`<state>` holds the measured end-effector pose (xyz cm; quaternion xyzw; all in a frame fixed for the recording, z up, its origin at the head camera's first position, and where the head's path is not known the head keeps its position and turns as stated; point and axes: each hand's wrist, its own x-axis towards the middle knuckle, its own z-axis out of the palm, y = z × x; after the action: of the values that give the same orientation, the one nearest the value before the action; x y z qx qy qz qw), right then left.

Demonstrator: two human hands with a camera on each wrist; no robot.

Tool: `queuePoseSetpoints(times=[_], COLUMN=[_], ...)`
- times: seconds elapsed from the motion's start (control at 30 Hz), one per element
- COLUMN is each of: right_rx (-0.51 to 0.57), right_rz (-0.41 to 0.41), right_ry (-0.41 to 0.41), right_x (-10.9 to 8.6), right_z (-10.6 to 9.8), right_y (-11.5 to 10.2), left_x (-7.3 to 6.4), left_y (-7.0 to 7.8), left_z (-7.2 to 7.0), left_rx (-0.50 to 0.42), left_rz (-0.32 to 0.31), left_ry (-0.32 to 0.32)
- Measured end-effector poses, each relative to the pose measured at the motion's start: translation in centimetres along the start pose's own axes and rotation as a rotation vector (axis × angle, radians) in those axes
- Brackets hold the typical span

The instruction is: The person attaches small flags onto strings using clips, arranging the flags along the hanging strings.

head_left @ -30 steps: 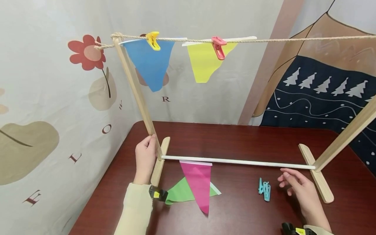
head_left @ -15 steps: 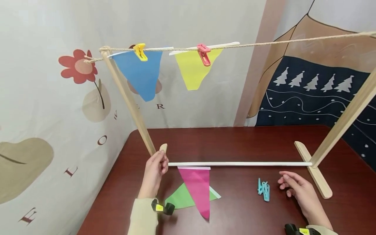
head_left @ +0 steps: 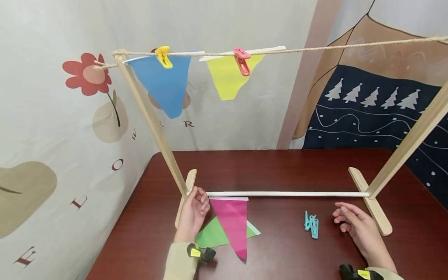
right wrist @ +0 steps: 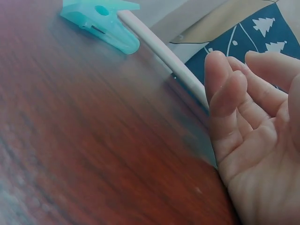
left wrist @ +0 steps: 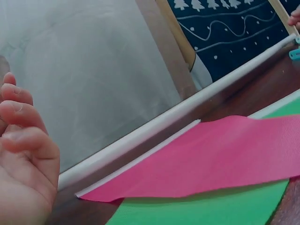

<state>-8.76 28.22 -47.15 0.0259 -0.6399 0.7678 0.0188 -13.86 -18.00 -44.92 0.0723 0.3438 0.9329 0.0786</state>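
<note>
Surface (head_left: 280, 252), dark red-brown, carries the wooden stand (head_left: 152, 126), upright, with a white crossbar (head_left: 287, 194) running low between its feet and a rope (head_left: 315, 49) strung along the top. Change noted: half a second ago the left hand (head_left: 194, 210) was over the far part of the stand's left foot (head_left: 191, 179); now that end shows bare and the hand sits lower, beside the base of the post. Its fingers are loosely bent around nothing; contact with the post, cannot tell. The right hand (head_left: 360, 225) has stayed near the right foot (head_left: 379, 217), fingers relaxed, holding nothing. My reading: the stand is no longer being adjusted, and both hands are free for flags and clips. Blue flag (head_left: 164, 85) and yellow flag (head_left: 231, 79) hang on the rope. Magenta flag (head_left: 233, 221) lies just in front of the crossbar, across the green flag (head_left: 211, 235); it would hamper lifting the green one. The left hand also hides the crossbar's near joint. Smallest items: yellow clip (head_left: 163, 58) and pink clip (head_left: 242, 62) on the rope, turquoise clips (head_left: 314, 227) on the surface, left of the right hand.
</note>
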Motion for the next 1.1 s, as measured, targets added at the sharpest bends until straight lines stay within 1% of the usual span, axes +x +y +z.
queuePoseSetpoints(times=[0.23, 0.33, 0.4, 0.5, 0.6, 0.73, 0.8, 0.9, 1.0, 1.07, 1.1], right_rx=[-0.009, -0.007, 0.023, 0.119, 0.196, 0.179, 0.162, 0.18, 0.188, 0.178, 0.171], right_rz=[-0.011, -0.011, -0.005, 0.013, 0.038, 0.039, 0.035, 0.024, 0.028, 0.029, 0.035], right_ry=[-0.014, -0.035, -0.068, -0.151, -0.227, -0.282, -0.293, -0.312, -0.312, -0.306, -0.304], right_x=[0.3, 0.4, 0.4, 0.4, 0.4, 0.3, 0.3, 0.3, 0.3, 0.3, 0.3], right_z=[-0.1, -0.1, -0.2, -0.6, -0.9, -0.8, -0.5, -0.4, -0.6, -0.9, -1.0], right_y=[-0.1, -0.1, -0.2, -0.3, -0.3, -0.1, 0.0, 0.2, 0.0, -0.2, -0.3], left_x=[-0.1, 0.0, 0.0, 0.1, 0.3, 0.6, 0.7, 0.9, 1.1, 1.2, 1.3], left_y=[-0.6, -0.7, -0.8, -0.9, -1.1, -0.8, -0.6, -0.3, -0.7, -1.0, -1.2], left_z=[-0.9, -1.2, -1.4, -1.5, -1.3, -1.1, -1.1, -1.2, -1.0, -0.7, -0.5], left_rx=[-0.017, -0.013, -0.012, 0.019, 0.093, 0.202, 0.253, 0.332, 0.423, 0.507, 0.567], left_rz=[0.012, 0.009, 0.003, -0.009, -0.012, -0.001, 0.011, 0.049, 0.084, 0.078, 0.069], left_ry=[-0.032, -0.022, -0.01, 0.021, 0.056, 0.103, 0.136, 0.183, 0.217, 0.232, 0.237])
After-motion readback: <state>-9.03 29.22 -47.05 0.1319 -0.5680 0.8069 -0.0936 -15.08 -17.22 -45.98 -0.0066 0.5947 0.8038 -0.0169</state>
